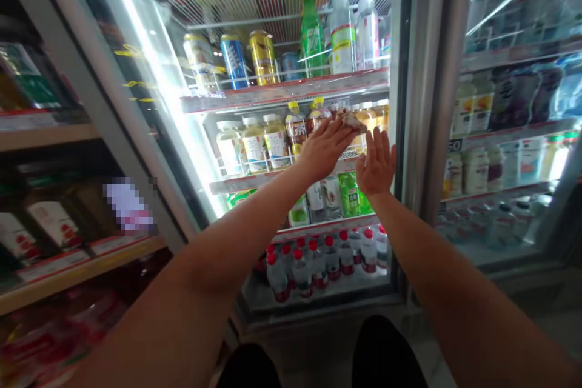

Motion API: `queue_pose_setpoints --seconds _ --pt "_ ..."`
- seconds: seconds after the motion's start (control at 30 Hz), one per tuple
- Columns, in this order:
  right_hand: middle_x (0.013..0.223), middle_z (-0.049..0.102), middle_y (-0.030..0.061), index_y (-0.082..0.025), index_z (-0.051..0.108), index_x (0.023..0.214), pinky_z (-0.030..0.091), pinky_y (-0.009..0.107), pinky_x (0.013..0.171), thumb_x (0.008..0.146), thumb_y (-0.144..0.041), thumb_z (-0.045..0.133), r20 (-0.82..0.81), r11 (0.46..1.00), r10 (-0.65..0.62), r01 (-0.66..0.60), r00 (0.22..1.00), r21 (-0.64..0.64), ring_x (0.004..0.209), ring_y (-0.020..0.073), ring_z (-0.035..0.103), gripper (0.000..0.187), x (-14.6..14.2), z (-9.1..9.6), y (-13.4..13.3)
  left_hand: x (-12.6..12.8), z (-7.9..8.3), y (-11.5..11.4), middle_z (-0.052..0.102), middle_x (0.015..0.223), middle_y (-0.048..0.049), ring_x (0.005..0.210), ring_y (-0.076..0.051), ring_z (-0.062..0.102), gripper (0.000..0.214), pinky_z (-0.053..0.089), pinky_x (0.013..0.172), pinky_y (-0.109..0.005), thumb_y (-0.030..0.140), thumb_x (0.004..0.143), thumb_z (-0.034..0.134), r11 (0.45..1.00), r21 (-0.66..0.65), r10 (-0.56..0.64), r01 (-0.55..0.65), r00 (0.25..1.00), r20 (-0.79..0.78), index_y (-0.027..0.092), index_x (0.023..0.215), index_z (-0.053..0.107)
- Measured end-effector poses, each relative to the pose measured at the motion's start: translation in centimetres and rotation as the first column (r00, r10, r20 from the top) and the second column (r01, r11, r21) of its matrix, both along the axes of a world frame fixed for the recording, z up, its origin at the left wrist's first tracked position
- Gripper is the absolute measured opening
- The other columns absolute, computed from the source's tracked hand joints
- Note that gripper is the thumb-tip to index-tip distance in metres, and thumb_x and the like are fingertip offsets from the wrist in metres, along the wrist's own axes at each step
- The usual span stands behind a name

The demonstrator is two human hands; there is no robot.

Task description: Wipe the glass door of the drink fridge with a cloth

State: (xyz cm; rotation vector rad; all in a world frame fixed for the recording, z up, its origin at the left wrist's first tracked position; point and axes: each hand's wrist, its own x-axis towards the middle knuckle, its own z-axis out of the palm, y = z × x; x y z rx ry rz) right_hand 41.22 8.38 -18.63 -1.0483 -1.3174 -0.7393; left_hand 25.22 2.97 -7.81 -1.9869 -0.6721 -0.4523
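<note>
My left hand is stretched toward the middle of a lit drinks fridge, its fingers over a crumpled, pale brownish cloth. The cloth sticks out past the fingertips, and how much lies under the hand is hidden. To its right, my right hand is raised with fingers extended, holding nothing, close to the fridge door's right frame. Reflections suggest glass in front of the shelves; whether the right palm touches it I cannot tell. Behind the hands stand yellow-capped tea bottles and white-capped bottles.
Cans and a green bottle stand on the upper shelf. Red-capped bottles fill the bottom. Another glass-fronted fridge is at right, and a shelf of dark bottles at left. My dark-clothed knees show below.
</note>
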Motion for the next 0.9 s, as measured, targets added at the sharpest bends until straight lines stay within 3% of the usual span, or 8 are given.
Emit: queue_pose_setpoints --seconds 0.27,0.47,0.7,0.9 --pt "0.161 0.039 0.0103 -0.018 0.037 0.156 0.022 0.049 0.125 0.101 -0.031 0.029 -0.007 1.0 -0.002 0.002 1.0 -0.01 0.154 0.0216 0.028 0.057 -0.1 0.0 -0.1 0.3 -0.5 0.0 0.054 0.149 -0.008 0.148 -0.028 0.036 0.051 0.025 0.126 -0.052 0.01 0.101 0.043 1.0 0.009 -0.019 0.019 0.999 -0.041 0.018 0.152 0.046" --pt "0.162 0.037 0.0102 -0.017 0.036 0.157 0.019 0.049 0.126 0.1 -0.03 0.031 -0.011 0.998 0.016 -0.016 1.0 -0.054 0.155 0.0218 0.024 0.058 0.0 0.1 -0.2 2.1 1.5 0.3 0.051 0.152 -0.0046 0.151 -0.026 0.03 0.053 0.02 0.128 -0.05 0.01 0.102 0.039 1.0 0.019 0.005 -0.004 0.999 -0.035 0.02 0.153 0.044" --pt "0.161 0.039 0.0104 -0.016 0.041 0.154 0.021 0.049 0.125 0.1 -0.03 0.03 -0.006 1.0 0.003 -0.003 1.0 0.007 0.154 0.0219 0.028 0.057 -0.1 0.0 -0.1 2.1 2.6 0.4 0.048 0.154 -0.0029 0.152 -0.024 0.028 0.051 0.016 0.129 -0.051 0.009 0.104 0.036 1.0 0.013 -0.017 0.018 0.996 -0.087 0.02 0.153 0.043" --pt "0.162 0.037 0.0102 -0.017 0.036 0.156 0.02 0.049 0.126 0.099 -0.029 0.032 -0.003 1.0 0.002 -0.002 1.0 -0.03 0.155 0.0218 0.025 0.059 0.0 0.1 -0.3 2.4 4.9 0.3 0.048 0.154 0.0 0.153 -0.022 0.026 0.055 0.014 0.129 -0.054 0.005 0.1 0.037 1.0 -0.001 0.031 -0.031 1.0 0.001 0.024 0.151 0.043"
